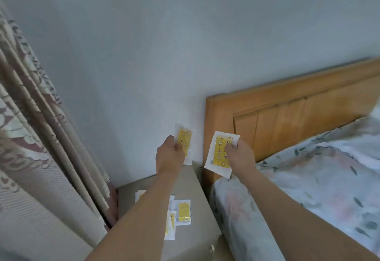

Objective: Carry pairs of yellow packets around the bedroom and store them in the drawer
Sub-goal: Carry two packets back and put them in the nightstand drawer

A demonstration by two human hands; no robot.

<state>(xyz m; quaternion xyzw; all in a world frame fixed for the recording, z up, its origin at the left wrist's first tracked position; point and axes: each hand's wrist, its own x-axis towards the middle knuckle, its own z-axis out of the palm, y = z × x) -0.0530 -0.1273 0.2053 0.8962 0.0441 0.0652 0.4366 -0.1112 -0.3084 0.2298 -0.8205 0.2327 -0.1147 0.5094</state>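
Both arms reach up toward centre frame. Left hand [169,155] has its grip pinched on a yellow packet [184,142], held upright in front of the grey wall [144,55]. Right hand [239,154] has its grip clamped on a second yellow packet [219,154], tilted a bit, thumb across its face, just in front of the wooden headboard [298,108] edge. The two held packets are near each other, not touching. Lower centre: grey nightstand tabletop [195,188] with more spare packets [183,212] lying flat, partly hidden under the left forearm, some overlapping. Drawer front not clearly visible. Right side of frame: bed with floral bedding [318,178]. Left side: patterned curtain [30,137] hanging beside the nightstand.
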